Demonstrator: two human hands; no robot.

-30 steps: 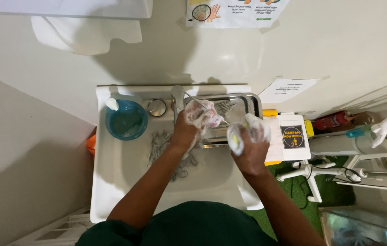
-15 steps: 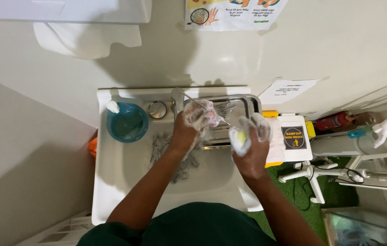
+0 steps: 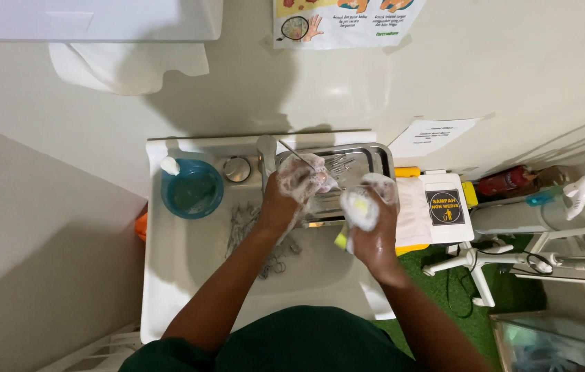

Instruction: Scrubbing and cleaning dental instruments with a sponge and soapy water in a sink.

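Note:
I look straight down into a white sink [image 3: 168,289]. My left hand [image 3: 289,196], covered in foam, grips a thin metal instrument [image 3: 299,157] whose tip points up and left, over the edge of a steel tray [image 3: 378,153]. My right hand [image 3: 371,220], also foamy, is closed on a soapy yellow sponge [image 3: 358,207] just right of the left hand. Several metal instruments [image 3: 254,231] lie in the basin under my left forearm. More instruments [image 3: 337,165] rest inside the tray.
A blue bowl [image 3: 192,189] with soapy water sits at the sink's back left, a round drain fitting [image 3: 237,169] beside it. Right of the sink stand a white bin with a yellow and black label [image 3: 447,207] and white equipment arms [image 3: 581,186]. Green matting [image 3: 444,282] covers the floor.
My right hand with the sponge has shifted slightly left and closer to the left hand. The left hand stays over the tray edge with the instrument.

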